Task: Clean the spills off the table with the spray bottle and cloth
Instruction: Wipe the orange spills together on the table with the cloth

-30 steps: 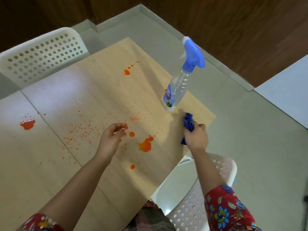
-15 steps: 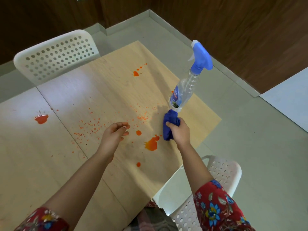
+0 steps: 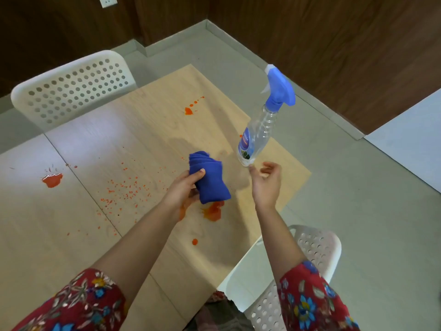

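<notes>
Dark wood panelling lines the walls, and a white wall socket [image 3: 107, 0] is cut off by the top edge. Below it a pale wooden desk [image 3: 83, 151] stands on a grey floor [image 3: 358, 211], with one white perforated chair [image 3: 71, 87] at its far side and another [image 3: 317, 244] at its near right corner, partly hidden by the desk and the right forearm. The left hand [image 3: 183, 189] grips a folded blue cloth [image 3: 210, 180], fingers curled round it, held over the middle of the desk. The cloth hides the upper edge of a large orange blot [image 3: 212, 212], and the left wrist covers part of an orange smear beside it. The right hand [image 3: 266, 185] holds nothing, its fingers loosely curled just beside the base of the spray bottle [image 3: 257, 132]; whether a fingertip touches the bottle cannot be told. The bottle is clear with a blue trigger head and stands near the desk's right edge, and its label is too small to read. Other spills lie well apart: a blot at the left [image 3: 52, 180], a far blot [image 3: 188, 111], a small drop [image 3: 195, 241] and scattered specks [image 3: 128, 187]. Red floral sleeves [image 3: 310, 302] run off the bottom edge.
</notes>
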